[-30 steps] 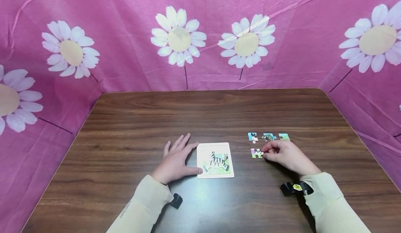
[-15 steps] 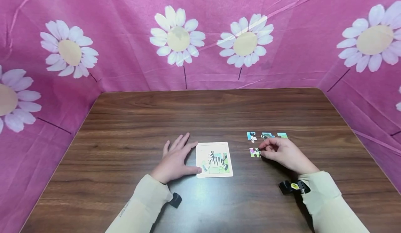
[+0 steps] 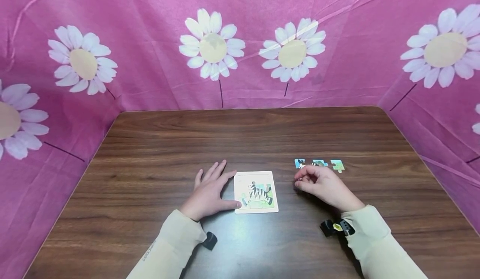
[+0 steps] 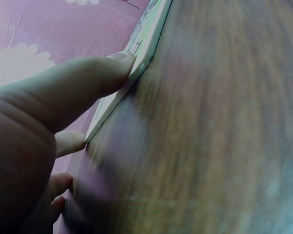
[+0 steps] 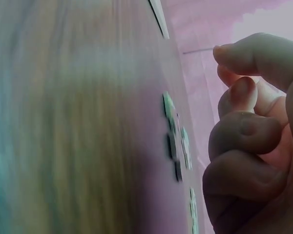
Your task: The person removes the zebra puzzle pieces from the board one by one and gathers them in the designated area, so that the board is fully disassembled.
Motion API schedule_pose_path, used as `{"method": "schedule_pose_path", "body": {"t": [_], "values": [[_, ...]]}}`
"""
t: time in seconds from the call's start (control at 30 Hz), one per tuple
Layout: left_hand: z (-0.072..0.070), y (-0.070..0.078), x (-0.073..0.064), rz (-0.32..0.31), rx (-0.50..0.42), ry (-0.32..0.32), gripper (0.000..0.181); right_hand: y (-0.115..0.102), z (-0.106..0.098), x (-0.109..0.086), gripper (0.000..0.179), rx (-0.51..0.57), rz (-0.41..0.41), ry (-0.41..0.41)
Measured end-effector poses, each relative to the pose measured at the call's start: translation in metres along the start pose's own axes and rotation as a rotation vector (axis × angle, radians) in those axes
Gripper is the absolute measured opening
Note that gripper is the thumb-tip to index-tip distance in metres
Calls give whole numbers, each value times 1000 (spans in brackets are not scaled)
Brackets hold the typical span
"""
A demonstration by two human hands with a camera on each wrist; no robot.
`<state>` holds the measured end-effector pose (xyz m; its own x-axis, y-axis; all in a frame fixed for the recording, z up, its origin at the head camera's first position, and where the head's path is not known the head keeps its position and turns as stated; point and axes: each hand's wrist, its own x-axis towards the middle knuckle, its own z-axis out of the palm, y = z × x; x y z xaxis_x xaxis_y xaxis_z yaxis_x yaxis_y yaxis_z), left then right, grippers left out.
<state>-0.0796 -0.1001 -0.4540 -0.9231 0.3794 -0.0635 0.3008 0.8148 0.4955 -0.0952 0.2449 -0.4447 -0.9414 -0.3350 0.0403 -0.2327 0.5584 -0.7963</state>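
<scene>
A square puzzle board with a zebra picture lies on the brown table. My left hand rests at its left side with fingers spread; in the left wrist view the thumb lies on the board's rim. My right hand is low over the table right of the board. Its fingers are curled in the right wrist view, with thumb and index finger close together. Nothing is visible between them, though the index tip is partly hidden. One jigsaw piece lies close to this hand.
Behind the right hand several jigsaw pieces lie in a row, including a blue one, a middle one and a green one. A pink cloth with printed daisies hangs around the table's back and sides.
My right hand has moved left, so its fingers now cover the spot where the front jigsaw piece showed. The green piece behind is more visible. My left hand and the board stay put.
</scene>
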Motion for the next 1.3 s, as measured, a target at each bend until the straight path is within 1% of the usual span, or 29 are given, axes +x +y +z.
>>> {"method": "schedule_pose_path", "body": {"t": [0.17,0.53,0.67,0.97,1.2,1.3], "values": [[0,1,-1,1,-5,3,89,-5,9,3,9,13,11,-16],[-1,1,-1,-6,-19,1,89,-19,28,12,9,17,-14,-61],[-1,1,-1,-4,-20,1,89,-25,35,14,7,44,-17,-83],[-1,2,1,-4,-19,5,89,-36,49,22,10,77,-56,-120],[-1,3,1,-5,-18,3,89,-44,57,27,16,59,-77,-149],[-2,3,1,-6,-16,1,89,-47,59,29,18,21,-88,-149]]}}
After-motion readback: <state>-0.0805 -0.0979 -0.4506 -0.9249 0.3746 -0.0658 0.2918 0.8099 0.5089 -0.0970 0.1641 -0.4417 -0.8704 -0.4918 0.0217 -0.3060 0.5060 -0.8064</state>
